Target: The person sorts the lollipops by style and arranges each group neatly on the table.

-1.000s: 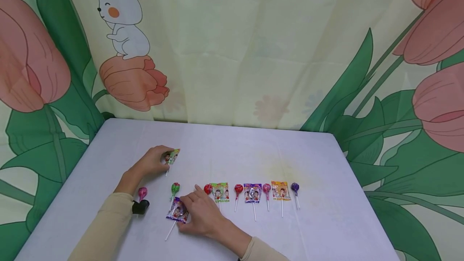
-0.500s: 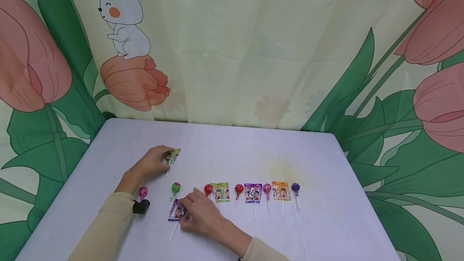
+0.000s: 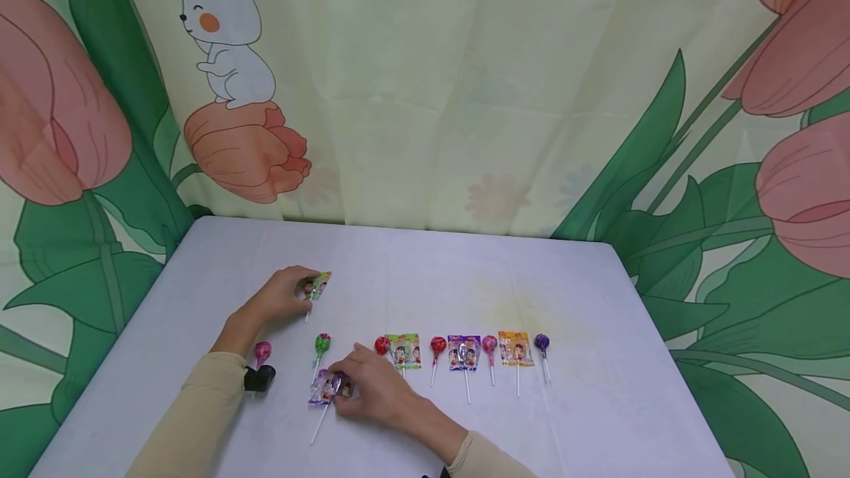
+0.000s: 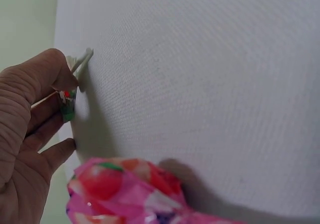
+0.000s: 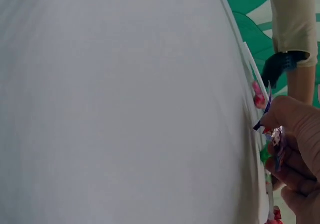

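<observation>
Tulip-printed fabric (image 3: 425, 94) backs a textured white tablecloth (image 3: 598, 404). Beyond the round green lollipop (image 3: 322, 343), the left hand (image 3: 282, 294) pinches a green-wrapped lollipop (image 3: 316, 287), half hidden by fingers; nearside of that landmark, the right hand (image 3: 375, 389) pinches a glossy purple-wrapped lollipop (image 3: 322, 388), right edge covered.

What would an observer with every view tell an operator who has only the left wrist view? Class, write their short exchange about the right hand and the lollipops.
Operator: My left wrist view leaves out the right hand. What does it hold?
Observer: It pinches a lollipop in a purple packet.
Operator: And which lollipop lies farthest right on the table?
Observer: In the head view, a dark purple lollipop, with its stick pointing toward the person.
</observation>
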The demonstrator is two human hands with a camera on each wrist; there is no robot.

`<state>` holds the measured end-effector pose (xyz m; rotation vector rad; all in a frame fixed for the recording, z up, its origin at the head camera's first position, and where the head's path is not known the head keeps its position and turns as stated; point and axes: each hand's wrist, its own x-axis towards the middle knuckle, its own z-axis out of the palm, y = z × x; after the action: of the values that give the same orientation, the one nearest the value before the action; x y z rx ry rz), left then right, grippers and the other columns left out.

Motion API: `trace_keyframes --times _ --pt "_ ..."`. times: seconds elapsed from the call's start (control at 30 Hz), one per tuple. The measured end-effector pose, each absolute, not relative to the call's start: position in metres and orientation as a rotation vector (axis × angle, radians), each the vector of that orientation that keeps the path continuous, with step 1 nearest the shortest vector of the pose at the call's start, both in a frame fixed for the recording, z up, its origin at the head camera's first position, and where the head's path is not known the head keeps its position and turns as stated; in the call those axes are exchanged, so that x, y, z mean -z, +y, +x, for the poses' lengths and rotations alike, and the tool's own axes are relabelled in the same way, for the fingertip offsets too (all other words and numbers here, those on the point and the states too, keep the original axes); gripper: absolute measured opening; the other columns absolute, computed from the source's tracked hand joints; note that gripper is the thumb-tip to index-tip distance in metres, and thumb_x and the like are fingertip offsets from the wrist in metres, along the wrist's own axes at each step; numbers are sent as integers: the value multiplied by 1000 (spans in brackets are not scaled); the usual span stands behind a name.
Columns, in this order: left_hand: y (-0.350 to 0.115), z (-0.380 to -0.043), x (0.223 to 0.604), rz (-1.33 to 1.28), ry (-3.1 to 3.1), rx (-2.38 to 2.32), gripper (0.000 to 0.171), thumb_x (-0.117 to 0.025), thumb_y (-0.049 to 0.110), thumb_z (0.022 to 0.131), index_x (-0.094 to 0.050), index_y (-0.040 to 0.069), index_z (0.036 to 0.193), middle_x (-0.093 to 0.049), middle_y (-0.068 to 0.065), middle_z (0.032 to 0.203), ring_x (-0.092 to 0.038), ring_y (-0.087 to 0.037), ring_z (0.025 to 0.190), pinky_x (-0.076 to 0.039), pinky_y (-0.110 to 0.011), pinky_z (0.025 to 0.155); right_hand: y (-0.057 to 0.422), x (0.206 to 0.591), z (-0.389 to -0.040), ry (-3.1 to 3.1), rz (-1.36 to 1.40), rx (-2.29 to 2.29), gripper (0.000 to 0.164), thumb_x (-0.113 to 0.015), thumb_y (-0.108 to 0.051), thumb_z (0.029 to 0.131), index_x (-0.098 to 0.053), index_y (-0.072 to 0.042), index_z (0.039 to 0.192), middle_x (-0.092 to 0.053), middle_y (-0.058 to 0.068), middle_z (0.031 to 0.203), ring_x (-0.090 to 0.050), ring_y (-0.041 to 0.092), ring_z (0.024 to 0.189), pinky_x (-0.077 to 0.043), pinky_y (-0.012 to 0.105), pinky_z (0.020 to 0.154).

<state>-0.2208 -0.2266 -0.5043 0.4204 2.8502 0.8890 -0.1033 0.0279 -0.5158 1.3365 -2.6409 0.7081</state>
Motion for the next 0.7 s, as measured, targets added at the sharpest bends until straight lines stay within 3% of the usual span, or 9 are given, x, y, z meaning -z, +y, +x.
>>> trace_keyframes --times 0.1,0.5,0.7 --pt "-227 -222 505 419 2854 -884 62 -78 3 79 -58 -7 137 -59 -28 137 -51 -48 130 -41 -61 111 30 513 -107 -2609 1343 -746 35 -81 -19 80 -74 -13 114 -72 -5 101 -65 2 96 -36 31 119" --pt "-227 -223 505 406 2840 -876 63 -79 4 80 -58 -7 138 -59 -27 138 -51 -47 131 -40 -60 112 43 495 -138 -2586 1292 -906 39 -81 -12 82 -72 -6 119 -74 3 104 -70 13 99 -36 38 120" --pt "-225 -224 503 369 2826 -859 64 -80 5 80 -57 -7 138 -58 -27 139 -50 -47 132 -39 -60 113 46 488 -160 -2715 1181 -974 41 -79 -14 87 -70 -8 126 -74 5 110 -64 24 124 -36 42 120"
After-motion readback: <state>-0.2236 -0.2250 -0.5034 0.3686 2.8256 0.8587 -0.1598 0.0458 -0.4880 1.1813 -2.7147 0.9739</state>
